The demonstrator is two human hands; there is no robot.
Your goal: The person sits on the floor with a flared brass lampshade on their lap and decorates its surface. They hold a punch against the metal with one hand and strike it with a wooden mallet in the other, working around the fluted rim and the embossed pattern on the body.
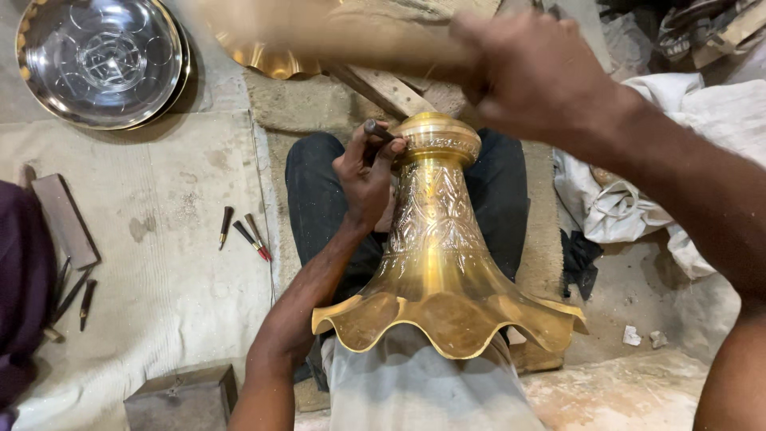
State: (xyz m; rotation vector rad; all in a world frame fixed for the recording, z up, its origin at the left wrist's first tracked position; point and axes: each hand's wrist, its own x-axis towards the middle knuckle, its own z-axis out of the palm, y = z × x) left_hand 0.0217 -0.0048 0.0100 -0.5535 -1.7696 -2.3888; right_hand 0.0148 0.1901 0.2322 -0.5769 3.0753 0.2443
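Left hand (365, 172): closed around a short dark punch (378, 129), tip set against the ribbed collar of the brass piece.
Right hand (531, 72): raised above and far-right of the collar, blurred; closed on a hammer handle (335, 40), a pale streak running left.
Brass piece (437, 247): flared, scalloped-rim vessel, wide end near, narrow top far; propped between the knees over dark trousers (315, 199), patterned band on the neck.
Support: wooden block (383, 89) under the far end.
Spare tools (243, 231): small punches on the cloth floor covering (167, 263), well left of the piece.
Far left: round steel tray (100, 60).
Doing it well, by judgement: punch kept steady and square to the collar, fingertips clear of the punch head, light even blows, piece pinned firmly by the knees against rolling.
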